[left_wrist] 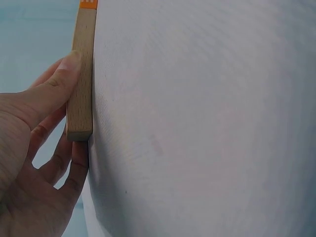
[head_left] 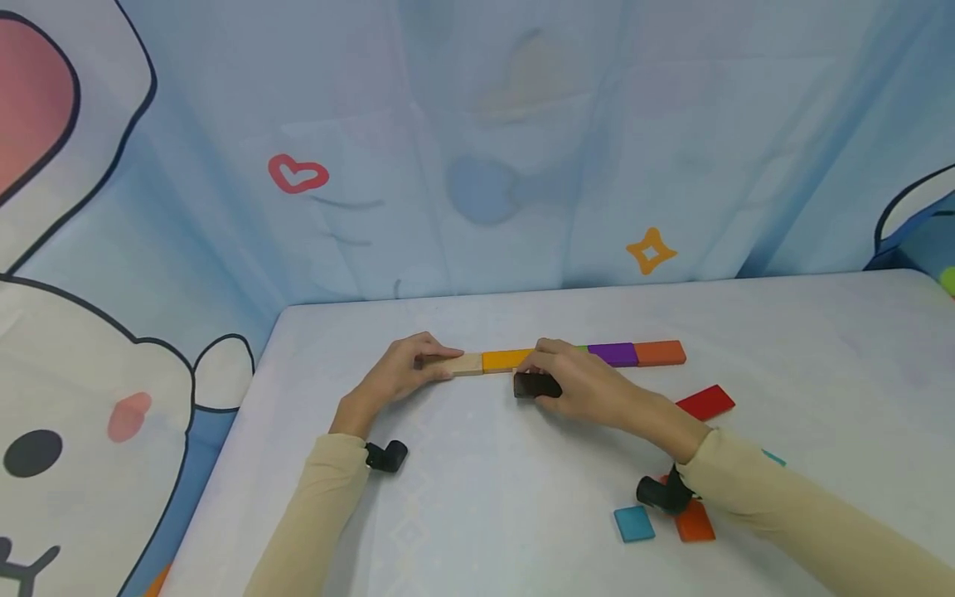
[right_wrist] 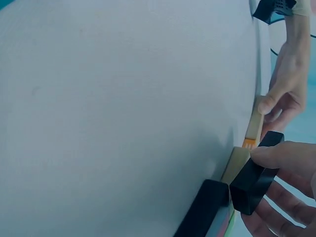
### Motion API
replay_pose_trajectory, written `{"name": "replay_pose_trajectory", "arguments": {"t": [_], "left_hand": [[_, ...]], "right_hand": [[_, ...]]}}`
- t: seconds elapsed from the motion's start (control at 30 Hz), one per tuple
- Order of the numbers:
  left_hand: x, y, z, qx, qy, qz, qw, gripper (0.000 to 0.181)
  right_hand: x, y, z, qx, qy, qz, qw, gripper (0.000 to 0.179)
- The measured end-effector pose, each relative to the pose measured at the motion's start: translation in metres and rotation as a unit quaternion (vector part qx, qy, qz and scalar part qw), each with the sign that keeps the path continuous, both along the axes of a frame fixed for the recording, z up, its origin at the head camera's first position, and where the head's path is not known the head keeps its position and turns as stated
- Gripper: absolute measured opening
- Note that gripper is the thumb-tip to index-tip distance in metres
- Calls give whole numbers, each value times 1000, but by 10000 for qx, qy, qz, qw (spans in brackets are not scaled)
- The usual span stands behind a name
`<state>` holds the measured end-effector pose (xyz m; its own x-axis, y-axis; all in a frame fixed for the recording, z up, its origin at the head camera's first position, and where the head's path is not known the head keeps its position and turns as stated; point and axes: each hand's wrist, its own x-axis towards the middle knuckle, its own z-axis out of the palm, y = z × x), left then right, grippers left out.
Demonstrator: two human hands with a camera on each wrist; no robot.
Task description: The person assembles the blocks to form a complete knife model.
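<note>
1. Row of blocks (head_left: 507,360): extended left to right.
2. Right hand (head_left: 582,380): black block (head_left: 535,385) is pinched — held at the row's near side, long axis roughly parallel; contact cannot be told.
3. Left hand (head_left: 403,365): pale block (head_left: 466,365) is pinched — at the row's left end.

Pale blue cartoon-print curtain (head_left: 418,232), red heart outline (head_left: 298,174), white-covered table (head_left: 477,497), soft light
</note>
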<state>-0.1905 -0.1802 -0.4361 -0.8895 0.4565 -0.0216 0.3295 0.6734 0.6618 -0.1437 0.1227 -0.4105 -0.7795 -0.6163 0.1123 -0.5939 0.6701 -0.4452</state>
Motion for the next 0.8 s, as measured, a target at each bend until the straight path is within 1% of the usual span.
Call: {"name": "replay_pose_trajectory", "arguments": {"t": [0.2,0.37,0.47,0.7,0.8], "left_hand": [[0,0,-1,38,-41,47,10000,34],[0,0,0,66,-8,26,10000,35],[0,0,0,57,0,28,10000,35],[0,0,-1,123,33,-36,9999,35],[0,0,-2,107,50,-6,9999,35]], "right_hand": [[4,-6,-4,329,185,111,9992,41],[7,-8,-7,335,368,193,9986,42],[9,-9,-8,333,452,162,9983,41],[12,-12,-10,567,731,160,9956,37],[13,-13,-11,585,766,189,9952,37]]}}
